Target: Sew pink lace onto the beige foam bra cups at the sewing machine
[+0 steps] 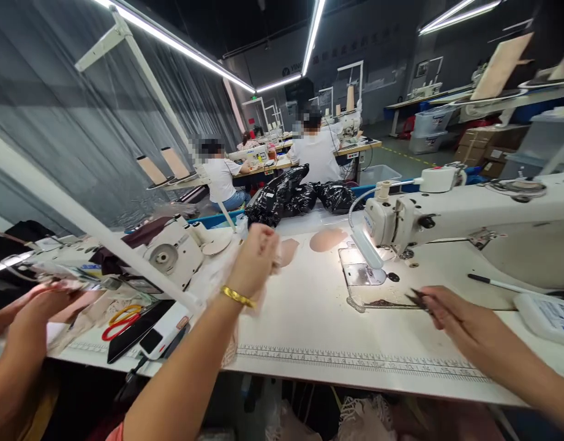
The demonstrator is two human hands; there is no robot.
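Two hands work at a sewing table, no fabric yet under the needle.
Left hand (256,254) pinches pale lace (217,275) above the table (309,318) middle; right hand (447,309) grips dark snips (417,298) beside the sewing machine (447,214).

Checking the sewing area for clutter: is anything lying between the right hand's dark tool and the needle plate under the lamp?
Nothing visible. The right hand holds a dark tool at the table's lit patch, with only bare surface and some dark scraps up to the needle plate.
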